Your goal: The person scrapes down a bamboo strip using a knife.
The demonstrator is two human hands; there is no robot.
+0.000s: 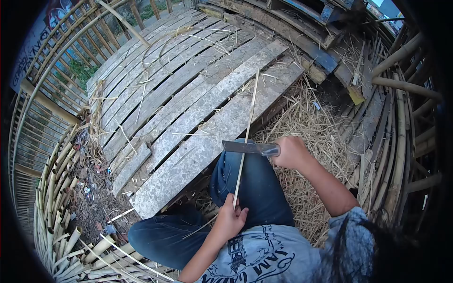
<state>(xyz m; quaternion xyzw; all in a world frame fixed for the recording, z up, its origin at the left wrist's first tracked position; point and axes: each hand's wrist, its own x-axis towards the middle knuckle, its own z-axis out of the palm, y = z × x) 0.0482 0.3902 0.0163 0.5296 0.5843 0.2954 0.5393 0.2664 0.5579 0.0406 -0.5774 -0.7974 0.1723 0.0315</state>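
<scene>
My right hand [289, 152] is closed round the handle of a knife [241, 147] with a broad, dark, square-ended blade. That blade lies across a thin bamboo strip [250, 113], above my knee in blue jeans [264, 184]. Lower down, my left hand [231, 218] pinches the strip near its lower end, in front of my shirt. From there the strip slants up over my knee, and its far end lies over the edge of the wooden slatted platform [188, 155]. Whether the blade's edge bites into the strip cannot be made out.
Loose bamboo strips and shavings [222, 42] lie on the platform. A thick litter of shavings [302, 122] covers the ground at right. Cut bamboo poles [52, 198] are stacked at left, and more long poles [398, 137] lean at right. A bamboo fence [89, 37] stands behind.
</scene>
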